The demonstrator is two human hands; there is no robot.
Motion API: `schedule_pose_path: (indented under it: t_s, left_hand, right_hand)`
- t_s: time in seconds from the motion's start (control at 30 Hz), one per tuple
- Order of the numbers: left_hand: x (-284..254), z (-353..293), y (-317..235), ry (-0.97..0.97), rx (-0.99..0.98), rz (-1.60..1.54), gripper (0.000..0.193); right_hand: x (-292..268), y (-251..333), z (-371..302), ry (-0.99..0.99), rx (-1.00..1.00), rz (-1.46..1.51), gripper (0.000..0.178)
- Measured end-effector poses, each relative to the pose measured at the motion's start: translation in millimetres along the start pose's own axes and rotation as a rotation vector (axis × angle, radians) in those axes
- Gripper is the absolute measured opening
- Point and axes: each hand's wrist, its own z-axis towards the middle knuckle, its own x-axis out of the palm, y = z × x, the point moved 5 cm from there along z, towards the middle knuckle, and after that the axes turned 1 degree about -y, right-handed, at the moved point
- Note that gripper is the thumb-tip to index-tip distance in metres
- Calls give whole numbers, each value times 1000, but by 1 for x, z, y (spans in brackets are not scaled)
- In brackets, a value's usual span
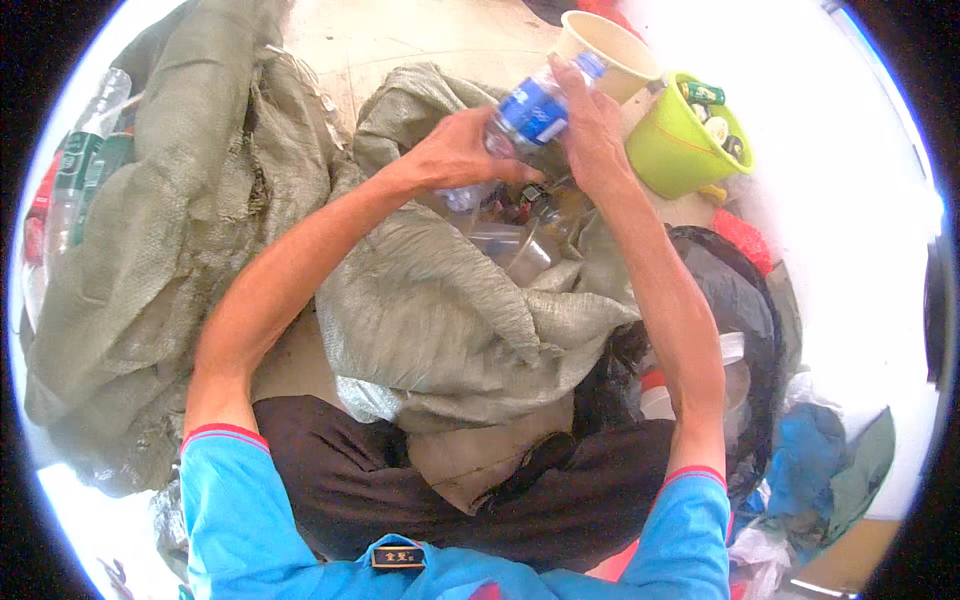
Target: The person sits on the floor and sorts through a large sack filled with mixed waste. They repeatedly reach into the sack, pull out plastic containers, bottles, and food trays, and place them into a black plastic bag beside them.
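A clear plastic bottle [536, 112] with a blue label and a blue cap end is tilted up to the right between my hands. My left hand [462, 150] is closed about its lower end, with the thumb below it. On the upper end, my right hand [592, 128] grips the side near the cap; some of its fingers are hidden behind the bottle. Beneath both hands lies a grey-green woven sack [430, 310], its mouth open. Clear plastic containers [515, 248] and other mixed scraps show inside it.
Another large woven sack [170, 240] stands at the left, with plastic bottles [78, 170] beside it. A lime-green bucket [680, 150] of cans and a cream bucket [610, 50] sit far right. A black plastic bag [735, 290] with containers lies near my right arm.
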Motion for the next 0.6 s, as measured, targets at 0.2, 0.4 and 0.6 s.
schedule_pose_path:
  t_s: [0.2,0.4,0.6]
  left_hand:
    - [-102,-20,-68,-358,34,242,56]
    - [-225,-80,-136,-495,-96,738,69]
    - [-367,-198,-85,-734,-449,1108,82]
  right_hand:
    - [-20,-81,-5,508,387,-84,61]
    - [-89,-197,-22,430,451,-1146,75]
    - [-72,-232,-18,671,256,-1254,78]
